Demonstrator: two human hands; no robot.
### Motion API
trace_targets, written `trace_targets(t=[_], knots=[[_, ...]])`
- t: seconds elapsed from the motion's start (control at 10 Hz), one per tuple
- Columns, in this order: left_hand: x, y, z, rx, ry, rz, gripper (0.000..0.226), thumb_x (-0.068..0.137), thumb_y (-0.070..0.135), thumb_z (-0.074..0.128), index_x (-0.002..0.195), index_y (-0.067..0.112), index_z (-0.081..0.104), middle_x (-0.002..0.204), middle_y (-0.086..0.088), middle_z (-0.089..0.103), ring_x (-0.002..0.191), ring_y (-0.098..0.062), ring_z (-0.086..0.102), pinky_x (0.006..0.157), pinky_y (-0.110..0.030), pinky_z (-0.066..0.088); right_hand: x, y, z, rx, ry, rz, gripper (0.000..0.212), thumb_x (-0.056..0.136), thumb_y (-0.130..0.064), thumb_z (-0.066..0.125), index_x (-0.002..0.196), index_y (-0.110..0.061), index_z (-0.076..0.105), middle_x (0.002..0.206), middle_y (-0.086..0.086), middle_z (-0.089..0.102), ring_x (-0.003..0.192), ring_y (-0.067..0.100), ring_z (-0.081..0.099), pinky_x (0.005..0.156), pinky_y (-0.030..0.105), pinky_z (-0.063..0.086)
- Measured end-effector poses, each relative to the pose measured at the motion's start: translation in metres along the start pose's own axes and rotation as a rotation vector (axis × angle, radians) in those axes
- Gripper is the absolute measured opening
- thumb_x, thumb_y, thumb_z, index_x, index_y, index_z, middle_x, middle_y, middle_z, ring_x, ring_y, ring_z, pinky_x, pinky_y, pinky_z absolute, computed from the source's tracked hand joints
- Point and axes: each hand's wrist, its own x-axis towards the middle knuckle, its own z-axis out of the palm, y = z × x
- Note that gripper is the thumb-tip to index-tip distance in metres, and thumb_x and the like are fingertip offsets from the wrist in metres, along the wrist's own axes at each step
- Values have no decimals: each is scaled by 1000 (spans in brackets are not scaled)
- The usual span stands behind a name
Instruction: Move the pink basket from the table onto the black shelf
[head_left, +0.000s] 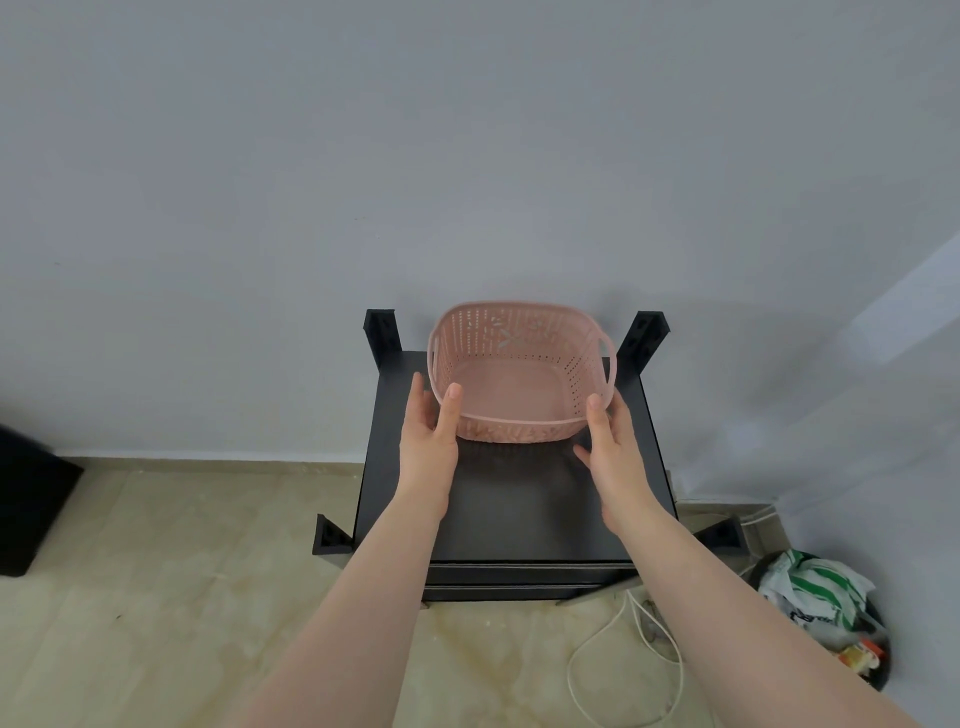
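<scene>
The pink basket (519, 384), empty and perforated, sits on the rear part of the black shelf's top board (519, 509), close to the wall. My left hand (431, 436) holds its near-left corner, thumb on the rim and fingers outside the wall. My right hand (610, 447) presses against the near-right corner, fingertips at the rim and thumb spread low. Both forearms reach in from the bottom of the view. No table is in view.
Black corner posts (382, 332) stick up around the shelf. A white cable (623, 654) lies on the tiled floor in front. A bin with a plastic bag (821, 603) stands at the right, and a dark object (31, 509) at the left.
</scene>
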Motion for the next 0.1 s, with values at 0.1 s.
trace_targets(t=[0.1], knots=[[-14,6,-2,23,51,7,72,92,50,53,155,30,25,155,6,39,140,-10,37,100,-23,28,-5,1,-2,9,21,-18,64,101,-45,42,158,-27,22,142,-14,42,133,7,39,116,44,37]])
